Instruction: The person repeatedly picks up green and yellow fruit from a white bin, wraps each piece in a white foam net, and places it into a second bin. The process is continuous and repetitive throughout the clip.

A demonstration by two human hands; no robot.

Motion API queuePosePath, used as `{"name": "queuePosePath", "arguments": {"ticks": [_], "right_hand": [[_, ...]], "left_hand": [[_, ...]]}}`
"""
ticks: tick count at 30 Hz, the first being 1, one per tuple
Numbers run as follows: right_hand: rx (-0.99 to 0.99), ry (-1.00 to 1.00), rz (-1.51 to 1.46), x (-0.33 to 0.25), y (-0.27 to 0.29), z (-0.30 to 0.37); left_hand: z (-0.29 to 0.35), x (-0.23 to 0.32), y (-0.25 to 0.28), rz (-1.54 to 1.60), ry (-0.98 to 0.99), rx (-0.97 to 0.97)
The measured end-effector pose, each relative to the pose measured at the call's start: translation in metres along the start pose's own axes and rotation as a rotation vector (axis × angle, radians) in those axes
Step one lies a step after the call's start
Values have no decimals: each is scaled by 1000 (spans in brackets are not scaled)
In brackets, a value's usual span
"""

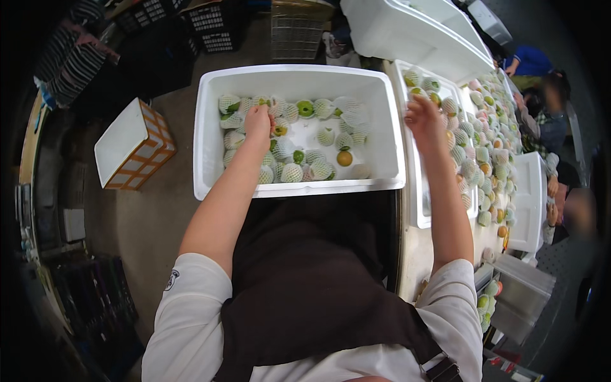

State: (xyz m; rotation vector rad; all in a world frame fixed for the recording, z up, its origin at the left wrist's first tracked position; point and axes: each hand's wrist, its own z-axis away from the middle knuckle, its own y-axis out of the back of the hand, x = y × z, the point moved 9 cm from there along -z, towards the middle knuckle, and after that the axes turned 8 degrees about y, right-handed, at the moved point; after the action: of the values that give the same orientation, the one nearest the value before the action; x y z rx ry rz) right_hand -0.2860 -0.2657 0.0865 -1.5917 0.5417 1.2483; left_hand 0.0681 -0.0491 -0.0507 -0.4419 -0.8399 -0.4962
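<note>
A white foam box [299, 186] stands in front of me, holding several green and orange fruits in white foam nets, some with leaves. My left hand [258, 125] reaches into its left half, fingers drawn together among the netted fruits; what they hold is hidden. An orange fruit [344, 158] shows bare skin near the box's front right. To the right, my right hand [425, 121] hovers by the netted fruits in a white foam tray [423, 213]. Its fingers are slightly curled and apart, somewhat blurred, with nothing visible in them.
Many netted fruits [487, 149] cover the table on the right, beside a white foam lid [527, 200]. Other people [531, 60] work across it. A large white foam box [414, 35] is at the back. On the floor at left sits a taped foam box [124, 143]; dark crates [213, 25] are behind.
</note>
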Motion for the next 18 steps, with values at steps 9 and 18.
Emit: {"name": "queuePosePath", "arguments": {"ticks": [9,18], "right_hand": [[-519,65,1087,207,-178,-44],[-701,381,1792,266,-211,-49]], "left_hand": [[-6,3,21,151,-41,203],[-1,-2,16,177,59,172]]}}
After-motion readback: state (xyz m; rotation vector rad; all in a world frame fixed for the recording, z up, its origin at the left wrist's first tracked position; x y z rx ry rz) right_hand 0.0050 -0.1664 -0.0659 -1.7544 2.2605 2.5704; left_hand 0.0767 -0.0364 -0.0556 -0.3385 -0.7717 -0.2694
